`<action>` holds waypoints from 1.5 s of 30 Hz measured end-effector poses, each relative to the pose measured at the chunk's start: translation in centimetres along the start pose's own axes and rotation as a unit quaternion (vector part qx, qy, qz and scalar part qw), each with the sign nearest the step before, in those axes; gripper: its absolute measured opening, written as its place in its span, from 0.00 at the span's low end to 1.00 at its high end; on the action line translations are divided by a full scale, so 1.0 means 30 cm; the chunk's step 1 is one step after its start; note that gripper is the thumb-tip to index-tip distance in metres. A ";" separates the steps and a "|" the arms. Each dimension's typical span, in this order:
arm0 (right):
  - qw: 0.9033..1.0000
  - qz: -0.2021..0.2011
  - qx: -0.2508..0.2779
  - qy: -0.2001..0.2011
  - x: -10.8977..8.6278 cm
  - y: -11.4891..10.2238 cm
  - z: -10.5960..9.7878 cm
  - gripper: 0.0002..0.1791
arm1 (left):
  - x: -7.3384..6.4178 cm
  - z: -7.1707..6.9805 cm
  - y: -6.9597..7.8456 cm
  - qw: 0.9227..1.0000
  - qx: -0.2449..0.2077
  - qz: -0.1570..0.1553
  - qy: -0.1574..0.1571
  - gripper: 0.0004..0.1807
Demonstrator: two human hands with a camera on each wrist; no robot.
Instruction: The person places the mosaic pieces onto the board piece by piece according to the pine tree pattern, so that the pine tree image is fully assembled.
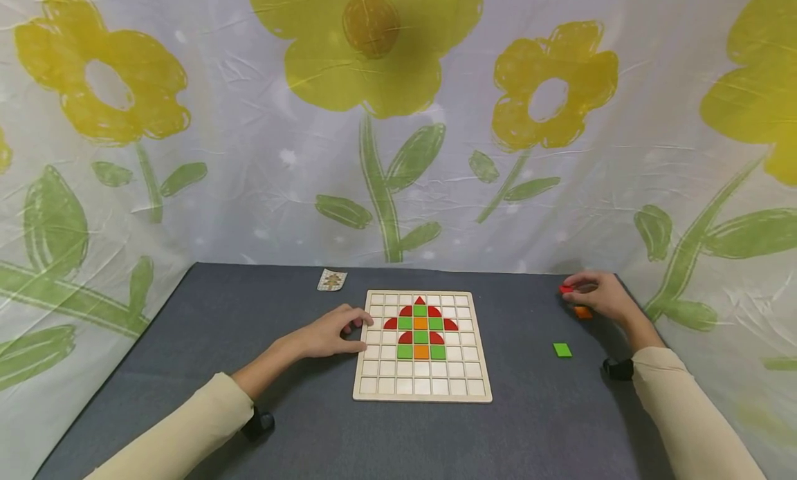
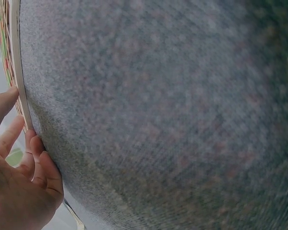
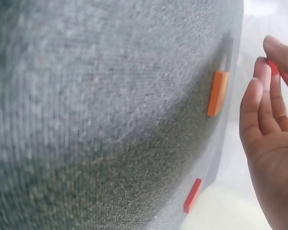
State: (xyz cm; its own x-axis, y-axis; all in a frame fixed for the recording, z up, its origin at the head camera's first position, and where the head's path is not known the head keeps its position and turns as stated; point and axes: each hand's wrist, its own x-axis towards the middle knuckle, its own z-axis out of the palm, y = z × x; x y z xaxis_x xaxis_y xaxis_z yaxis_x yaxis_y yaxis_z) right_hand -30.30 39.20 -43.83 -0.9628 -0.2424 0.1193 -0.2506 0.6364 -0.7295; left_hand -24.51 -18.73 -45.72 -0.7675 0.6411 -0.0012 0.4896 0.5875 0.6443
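A pale square grid board lies on the table, with green, orange and red pieces set in its squares. My left hand touches the board's left edge, thumb and fingers spread apart along it; the left wrist view shows those fingertips against the rim. Off to the right, my right hand pinches a small red piece between thumb and fingers, above the table. Below that hand is an orange tile. Another red piece lies on the cloth in the right wrist view.
A green tile lies nearer than the orange one, right of the board. A small patterned card sits at the back, left of the board. The dark table meets a flowered curtain behind.
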 end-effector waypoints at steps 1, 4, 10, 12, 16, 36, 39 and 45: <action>1.000 0.001 0.003 -0.003 -0.001 -0.005 -0.001 0.19 | 0.000 0.000 0.000 1.000 0.000 0.000 0.000 0.23; 1.000 0.006 0.021 -0.015 -0.004 -0.017 -0.001 0.21 | -0.002 -0.001 0.004 1.000 0.001 0.001 0.001 0.23; 0.998 -0.012 0.050 -0.030 -0.010 -0.038 0.007 0.19 | -0.003 -0.001 0.011 1.000 0.004 -0.001 0.002 0.23; 0.997 -0.026 0.056 -0.035 -0.012 -0.044 0.011 0.17 | -0.003 0.000 0.010 1.000 0.004 -0.002 0.002 0.23; 0.997 -0.042 0.061 -0.035 -0.021 -0.053 0.020 0.16 | -0.002 0.002 0.007 1.000 0.006 -0.001 0.002 0.23; 0.994 -0.079 0.070 -0.032 -0.057 -0.143 0.065 0.14 | -0.004 0.002 0.007 1.000 -0.002 0.005 0.001 0.23; 0.993 -0.079 0.075 -0.033 -0.060 -0.154 0.079 0.13 | -0.004 0.002 0.008 1.000 -0.003 0.004 0.000 0.23; 0.991 -0.079 0.095 -0.045 -0.063 -0.181 0.116 0.12 | -0.003 0.002 0.003 1.000 -0.004 0.002 0.000 0.23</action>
State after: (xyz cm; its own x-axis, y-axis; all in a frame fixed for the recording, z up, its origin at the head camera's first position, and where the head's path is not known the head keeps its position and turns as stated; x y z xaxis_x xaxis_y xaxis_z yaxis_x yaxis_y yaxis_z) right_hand -26.77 33.65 -42.44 -0.8978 -0.3984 0.1876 -0.3660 0.4381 -0.8210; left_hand -24.37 -18.70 -45.72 -0.7660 0.6429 0.0013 0.4889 0.5811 0.6506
